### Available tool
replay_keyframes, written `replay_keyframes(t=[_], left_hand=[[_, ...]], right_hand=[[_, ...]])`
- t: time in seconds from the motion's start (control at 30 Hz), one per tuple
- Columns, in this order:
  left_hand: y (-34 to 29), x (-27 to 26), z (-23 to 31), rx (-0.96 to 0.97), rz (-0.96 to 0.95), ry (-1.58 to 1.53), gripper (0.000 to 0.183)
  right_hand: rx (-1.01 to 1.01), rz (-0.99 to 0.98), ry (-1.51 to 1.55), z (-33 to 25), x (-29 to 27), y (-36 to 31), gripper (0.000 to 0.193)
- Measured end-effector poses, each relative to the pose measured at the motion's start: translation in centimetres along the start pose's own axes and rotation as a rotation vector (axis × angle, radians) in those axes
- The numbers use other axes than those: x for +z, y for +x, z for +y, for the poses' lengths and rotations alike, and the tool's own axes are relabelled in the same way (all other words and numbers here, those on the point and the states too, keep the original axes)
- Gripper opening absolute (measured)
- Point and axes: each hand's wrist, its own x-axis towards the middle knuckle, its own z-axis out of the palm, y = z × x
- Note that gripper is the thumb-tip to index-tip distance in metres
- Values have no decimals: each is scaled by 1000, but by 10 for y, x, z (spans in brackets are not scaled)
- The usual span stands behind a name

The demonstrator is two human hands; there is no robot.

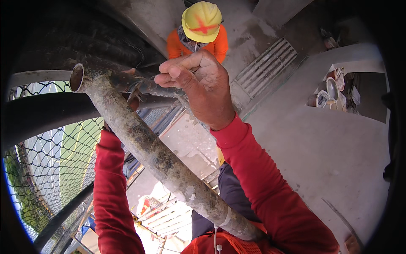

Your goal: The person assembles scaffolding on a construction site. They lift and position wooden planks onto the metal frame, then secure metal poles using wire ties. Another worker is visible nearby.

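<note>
A long metal scaffold pipe (148,142), crusted with pale cement, slants from my body up to the far left, where its open end shows. Near that end a darker crossing pipe (158,89) runs behind it, with bent tie wire (134,89) at the joint. My left hand (134,103) is mostly hidden behind the slanting pipe; its fingers show above and below the crossing pipe, wrapped about it. Raised over the pipes, my right hand (203,84) has its fingers curled and thumb pressed in. Whatever it pinches is too small to make out.
A person in a yellow helmet (202,23) and orange top is just beyond my right hand. Chain-link fence (55,148) lies left. A slatted metal panel (266,67) rests on the concrete floor (304,156). Buckets and bags (332,95) stand in a recess at right.
</note>
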Motion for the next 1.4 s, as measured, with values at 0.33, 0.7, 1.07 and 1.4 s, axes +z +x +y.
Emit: replay_keyframes(t=[0.33, 0.7, 1.07, 1.4], left_hand=[[-39, 1, -23, 193, 93, 255, 49], [-170, -8, 101, 452, -36, 1040, 23], [-207, -34, 175, -88, 114, 785, 27], [-206, -42, 288, 284, 110, 655, 14]], right_hand=[[660, -140, 230, -6, 14, -110, 20], [632, 175, 110, -51, -37, -122, 19], [819, 95, -694, -120, -29, -77, 29], [-826, -191, -1344, -205, 86, -77, 52]])
